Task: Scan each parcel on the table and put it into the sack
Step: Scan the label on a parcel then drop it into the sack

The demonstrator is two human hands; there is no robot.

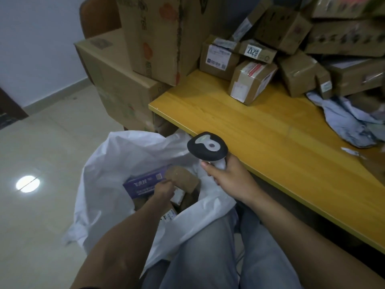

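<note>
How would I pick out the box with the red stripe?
Start at the yellow table. Along its far side lies a heap of brown boxes. The striped box sits at the front, the only one with a red-and-white strip on top.

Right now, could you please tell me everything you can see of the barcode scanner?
The barcode scanner is a handheld unit that looks like plastic. It has a rounded black head with a pale grey panel and a small dark round spot on top, and a white handle below. The right hand grips the handle with curled fingers and holds the scanner in the air, head uppermost. It sits by the front edge of the yellow table, close to the mouth of the white sack. Only the hand touches it.
</note>
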